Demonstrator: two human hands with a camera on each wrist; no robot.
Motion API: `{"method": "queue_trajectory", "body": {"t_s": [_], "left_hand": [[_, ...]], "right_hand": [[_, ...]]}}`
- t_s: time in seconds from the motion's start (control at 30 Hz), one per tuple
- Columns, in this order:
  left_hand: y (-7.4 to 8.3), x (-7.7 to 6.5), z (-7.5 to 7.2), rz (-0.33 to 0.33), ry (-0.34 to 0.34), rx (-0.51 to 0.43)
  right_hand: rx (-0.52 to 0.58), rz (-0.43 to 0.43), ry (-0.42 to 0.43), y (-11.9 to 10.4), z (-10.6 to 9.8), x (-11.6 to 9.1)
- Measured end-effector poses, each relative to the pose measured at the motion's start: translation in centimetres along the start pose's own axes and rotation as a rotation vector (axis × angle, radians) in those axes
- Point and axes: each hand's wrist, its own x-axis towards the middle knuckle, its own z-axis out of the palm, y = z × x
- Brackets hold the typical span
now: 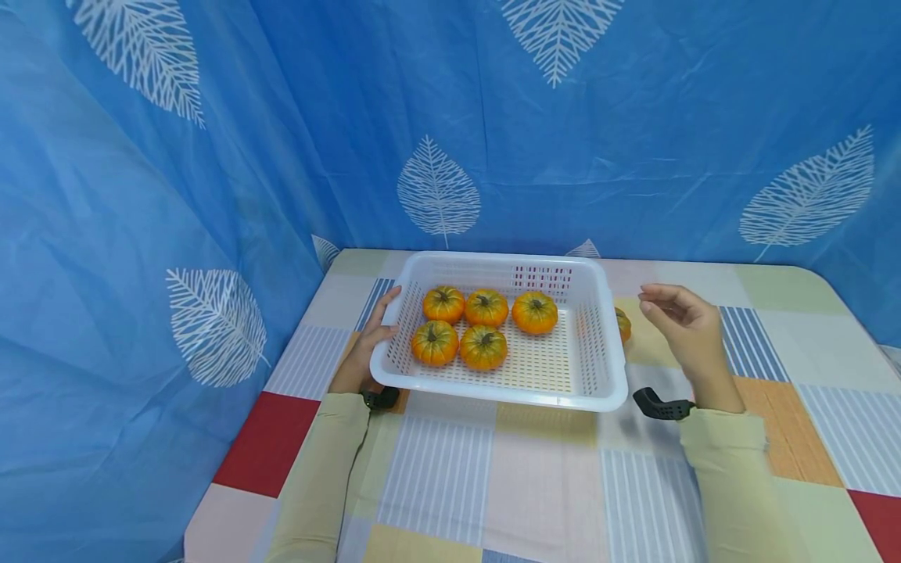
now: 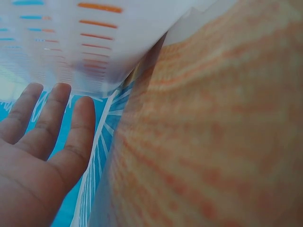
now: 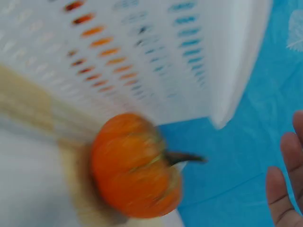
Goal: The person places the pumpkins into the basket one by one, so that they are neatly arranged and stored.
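A white plastic basket (image 1: 498,399) with slotted walls stands on the table, several small orange pumpkins (image 1: 486,348) grouped inside toward its left. My left hand (image 1: 367,344) is at the basket's left wall, fingers extended; in the left wrist view those fingers (image 2: 81,127) are spread right beside the slotted side. Outside the right wall, another orange pumpkin (image 3: 135,168) with a brown stem sits on the cloth, mostly hidden behind the basket in the head view. Just right of it, my right hand (image 1: 686,328) hovers with loosely bent fingers and nothing in its grasp.
A patchwork-patterned cloth (image 1: 436,477) covers the table. Blue curtains (image 1: 338,117) with white leaf prints hang behind and along the left side. Each wrist carries a black strap-on camera (image 1: 662,407).
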Motion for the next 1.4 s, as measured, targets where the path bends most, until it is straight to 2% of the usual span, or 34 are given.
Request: {"method": "queue_trajectory", "body": {"t_s": [0.17,0.33,0.53,0.73,0.87,1.2,1.4], "left_hand": [[0.0,0.0,0.1,-0.004,0.0,0.002],[0.0,0.1,0.1,-0.002,-0.005,-0.001],[0.0,0.0,0.1,0.003,-0.004,0.0],[0.1,0.0,0.2,0.014,-0.003,-0.01],[0.2,-0.1,0.4,-0.005,0.018,-0.01],[0.5,-0.2,0.8,-0.033,0.049,-0.027],[0.5,-0.2,0.9,-0.042,0.067,-0.044]], "right_hand": [[-0.152,0.064,0.041,1.9,-0.2,-0.1],[-0.22,0.117,0.008,3.2,-0.3,0.0],[-0.234,0.169,-0.085,4.3,-0.7,-0.1],[-0.28,0.296,-0.187,4.8,-0.8,-0.3],[-0.272,0.33,-0.248,5.3,-1.0,-0.4],[-0.227,0.402,-0.33,6.0,-0.8,-0.4],[-0.23,0.431,-0.335,6.4,-0.6,-0.4]]}}
